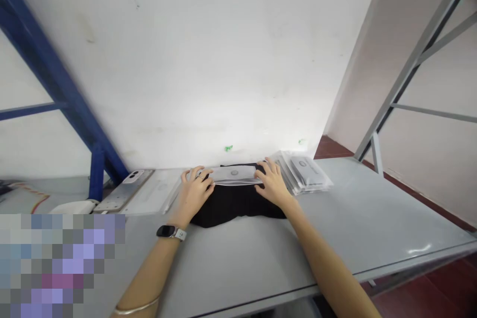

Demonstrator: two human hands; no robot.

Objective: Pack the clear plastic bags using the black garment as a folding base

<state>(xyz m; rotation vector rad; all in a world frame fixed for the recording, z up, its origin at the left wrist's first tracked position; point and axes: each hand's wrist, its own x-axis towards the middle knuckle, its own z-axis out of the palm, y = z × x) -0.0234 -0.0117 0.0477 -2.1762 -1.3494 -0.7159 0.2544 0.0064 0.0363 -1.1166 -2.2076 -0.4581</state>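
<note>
A folded black garment [236, 208] lies on the grey table [238, 271], near its far edge. Across its far end sits a clear plastic bag [234, 175] with a round printed label. My left hand [196, 189], wearing a ring, grips the bag's left end, and a smartwatch [171, 232] sits on that wrist. My right hand [273, 182] has its fingers spread over the bag's right end. Just right of that hand lies a stack of similar flat plastic bags [302, 174].
Left of the garment lie a flat metal-and-white device [124, 191] and a white object [72, 207]. A white wall rises behind the table. Blue steel framing [55, 79] stands left, grey framing [417, 54] right. Red floor tiles [421, 293] show below the table's right edge.
</note>
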